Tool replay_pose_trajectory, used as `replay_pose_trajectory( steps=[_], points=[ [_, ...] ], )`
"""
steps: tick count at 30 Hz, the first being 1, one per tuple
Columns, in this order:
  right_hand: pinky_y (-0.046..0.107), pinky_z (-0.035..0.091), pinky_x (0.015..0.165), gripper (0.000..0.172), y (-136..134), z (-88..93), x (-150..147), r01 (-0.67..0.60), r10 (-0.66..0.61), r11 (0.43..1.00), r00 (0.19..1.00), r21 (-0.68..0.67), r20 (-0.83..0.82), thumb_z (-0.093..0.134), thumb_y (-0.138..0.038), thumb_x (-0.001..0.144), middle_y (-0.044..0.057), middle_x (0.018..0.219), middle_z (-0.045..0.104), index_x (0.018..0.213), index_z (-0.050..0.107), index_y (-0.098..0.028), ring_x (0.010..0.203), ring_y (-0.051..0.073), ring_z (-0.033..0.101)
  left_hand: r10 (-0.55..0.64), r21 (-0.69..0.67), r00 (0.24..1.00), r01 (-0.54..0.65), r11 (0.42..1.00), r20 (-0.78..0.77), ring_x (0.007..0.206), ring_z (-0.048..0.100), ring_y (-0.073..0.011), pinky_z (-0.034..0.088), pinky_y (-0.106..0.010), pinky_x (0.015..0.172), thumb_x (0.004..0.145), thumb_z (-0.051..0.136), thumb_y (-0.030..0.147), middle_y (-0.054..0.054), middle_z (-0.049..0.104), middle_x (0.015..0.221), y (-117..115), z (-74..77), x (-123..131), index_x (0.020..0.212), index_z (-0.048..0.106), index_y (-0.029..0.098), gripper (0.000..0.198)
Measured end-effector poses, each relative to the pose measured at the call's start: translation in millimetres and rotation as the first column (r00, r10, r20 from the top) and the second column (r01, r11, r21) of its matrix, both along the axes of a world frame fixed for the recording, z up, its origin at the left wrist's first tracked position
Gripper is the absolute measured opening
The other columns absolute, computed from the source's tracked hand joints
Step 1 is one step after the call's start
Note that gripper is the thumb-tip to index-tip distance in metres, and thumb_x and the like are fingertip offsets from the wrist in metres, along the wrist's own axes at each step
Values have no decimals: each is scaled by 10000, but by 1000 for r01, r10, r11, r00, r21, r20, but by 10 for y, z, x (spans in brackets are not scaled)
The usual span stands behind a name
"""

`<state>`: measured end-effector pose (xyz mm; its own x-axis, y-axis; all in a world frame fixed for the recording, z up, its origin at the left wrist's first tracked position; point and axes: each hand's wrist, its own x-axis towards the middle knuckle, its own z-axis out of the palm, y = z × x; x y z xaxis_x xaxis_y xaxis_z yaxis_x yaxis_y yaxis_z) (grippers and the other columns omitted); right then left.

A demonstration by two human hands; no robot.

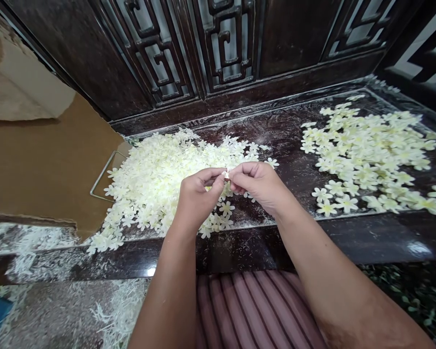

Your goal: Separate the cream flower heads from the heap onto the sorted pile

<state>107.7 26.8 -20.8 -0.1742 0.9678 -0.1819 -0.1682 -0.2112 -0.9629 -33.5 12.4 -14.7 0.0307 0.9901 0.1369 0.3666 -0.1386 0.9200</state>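
A small whitish flower [225,174] is pinched between the fingertips of both hands, mostly hidden by them. My left hand [200,191] is closed on its left side, thumb against forefinger. From the right, my right hand [256,183] grips the same flower, its other fingers curled in. Just behind and left of the hands spreads a thick heap of white artificial flowers [156,172] with pale yellow centres. A second, looser pile of similar flowers [363,150] lies to the right on the dark wooden bench [276,126].
A cardboard sheet [39,160] covers the bench's left side, with a bent metal wire [101,177] by its edge. Carved wooden lattice panels [225,43] rise behind. White shreds [123,310] litter the floor at lower left. Dark green foliage [417,295] shows at lower right.
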Motion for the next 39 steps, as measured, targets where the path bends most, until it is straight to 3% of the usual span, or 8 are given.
replay_pose_trajectory(
  steps=[9,15,23,32,39],
  points=[
    [206,406,470,105,-20,13,-23,30,-30,997,1000,-72,8,655,-144,636,-9,520,607,541,614,-155,455,58,479,26,213,955,40,976,-297,876,692,-199,560,-357,814,780,573,175,-65,737,953,-26,-13,17,917,738,183,214],
    [191,397,459,151,-8,32,-34,40,-43,994,999,-104,-33,629,-104,667,-15,498,594,524,607,-145,436,46,477,5,267,932,98,959,-361,881,694,-188,577,-346,794,802,555,173,-69,733,974,-19,-18,11,961,728,186,234],
    [185,389,450,140,-14,40,-28,30,-36,993,998,-113,-54,598,-51,652,-20,500,597,546,621,-138,433,41,475,3,265,949,84,960,-314,888,694,-194,577,-349,811,800,568,188,-82,731,974,-14,-30,0,959,729,162,228],
    [206,402,472,128,-24,50,-2,-9,5,999,996,-40,-92,684,-176,642,-20,503,596,542,609,-150,438,46,468,-9,188,988,38,981,-153,913,687,-188,567,-325,836,791,585,221,-54,733,981,-20,-6,-11,959,729,172,226],
    [220,418,499,127,-23,46,-4,-8,7,1000,995,-11,-102,718,-217,611,-17,510,604,556,621,-156,464,59,484,-15,176,993,36,984,-116,918,684,-188,563,-318,839,786,598,225,-52,733,980,-20,-6,-19,953,731,171,220]
  ],
)
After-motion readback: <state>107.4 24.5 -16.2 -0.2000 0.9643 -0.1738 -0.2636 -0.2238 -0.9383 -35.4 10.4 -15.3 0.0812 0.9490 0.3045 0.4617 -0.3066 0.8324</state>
